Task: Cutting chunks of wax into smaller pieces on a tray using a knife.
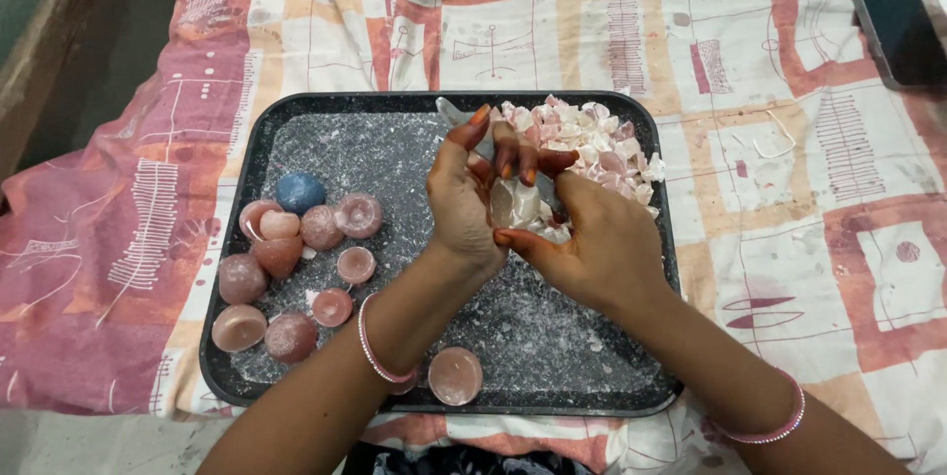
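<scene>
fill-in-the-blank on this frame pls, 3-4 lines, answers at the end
1. Both hands, left hand and right hand, work over a dark ____.
2. Among the pink wax domes lies one ____ dome.
3. The pile of broken chips sits in the tray's far ____ corner.
4. A phone lies on the patterned ____.

Answers: tray; blue; right; cloth

One dark speckled tray (247, 149) on a patterned bedsheet (809, 199); one dark phone (900, 29) at the sheet's upper right corner. On the tray: one blue dome-shaped piece (300, 192), roughly eleven pink dome-shaped pieces (455, 375), and one heap of pale broken chips (602, 145), too many to count. Two hands over the tray, left hand (462, 201) and right hand (597, 243), one pink bangle (378, 357) on each wrist.
</scene>
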